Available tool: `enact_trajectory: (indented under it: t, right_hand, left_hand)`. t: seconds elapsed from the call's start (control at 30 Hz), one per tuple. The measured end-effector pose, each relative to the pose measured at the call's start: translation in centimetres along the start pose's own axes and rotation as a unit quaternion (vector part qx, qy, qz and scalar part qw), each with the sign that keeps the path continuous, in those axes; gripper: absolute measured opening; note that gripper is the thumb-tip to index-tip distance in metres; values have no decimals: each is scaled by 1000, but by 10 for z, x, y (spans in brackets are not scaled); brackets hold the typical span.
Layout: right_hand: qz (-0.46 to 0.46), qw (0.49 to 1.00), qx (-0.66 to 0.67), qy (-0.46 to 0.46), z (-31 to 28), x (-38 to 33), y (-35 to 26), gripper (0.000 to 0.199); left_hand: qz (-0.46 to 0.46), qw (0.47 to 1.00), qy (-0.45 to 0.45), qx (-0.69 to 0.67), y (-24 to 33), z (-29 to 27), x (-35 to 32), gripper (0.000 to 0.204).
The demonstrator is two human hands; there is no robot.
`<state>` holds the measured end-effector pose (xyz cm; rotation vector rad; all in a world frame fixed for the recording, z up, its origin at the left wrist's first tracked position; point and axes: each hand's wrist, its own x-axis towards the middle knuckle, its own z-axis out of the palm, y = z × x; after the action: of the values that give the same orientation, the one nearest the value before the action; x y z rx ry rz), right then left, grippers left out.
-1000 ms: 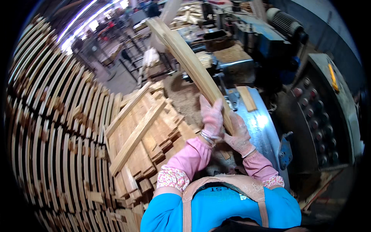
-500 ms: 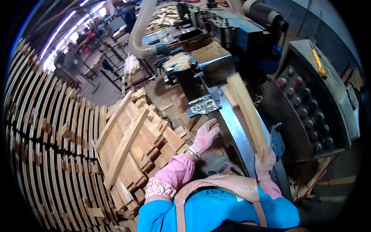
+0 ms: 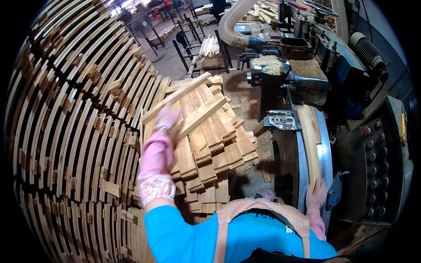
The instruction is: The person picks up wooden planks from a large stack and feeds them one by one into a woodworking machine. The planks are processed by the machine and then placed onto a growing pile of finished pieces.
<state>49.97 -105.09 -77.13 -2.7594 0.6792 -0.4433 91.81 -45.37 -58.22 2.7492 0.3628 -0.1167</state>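
Note:
My right hand, in a pink glove, is closed on the near end of a pale wooden board, with what looks like a second piece against it. The wood lies along the shiny metal bed of a machine, its far end beside a bolted metal bracket. My left hand, also gloved in pink, is over the upper left of a stack of wooden boards. Motion smears its fingers, so their grip and any contact are unclear. Two narrow strips, one being a wooden strip, lie across the stack.
Tall rows of stacked wood fill the left side. A control panel with several buttons stands at the right. Ahead are a machine with sawdust, a clear ribbed hose and a motor. A blue metal plate is near my right hand.
My left hand has moved left from beside the machine to the board stack. My right hand has lowered the raised wood onto the metal bed. The view has turned left.

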Motion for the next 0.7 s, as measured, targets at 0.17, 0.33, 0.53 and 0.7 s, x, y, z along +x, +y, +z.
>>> enact_trajectory:
  t: [0.17,0.33,0.53,0.7]
  right_hand:
    - [43,994,-94,-21,-33,-136,36,50]
    - [-6,997,-66,29,-21,-42,16,40]
    - [-62,996,-59,30,20,57,5,31]
    - [-21,999,-44,-4,44,141,-27,40]
  left_hand:
    - [135,981,-137,-27,-64,4,-66,98]
    - [133,984,-109,54,-45,13,-80,89]
    - [136,988,-39,-59,10,-14,-94,82]
    - [217,918,-11,-332,99,-29,-79,87]
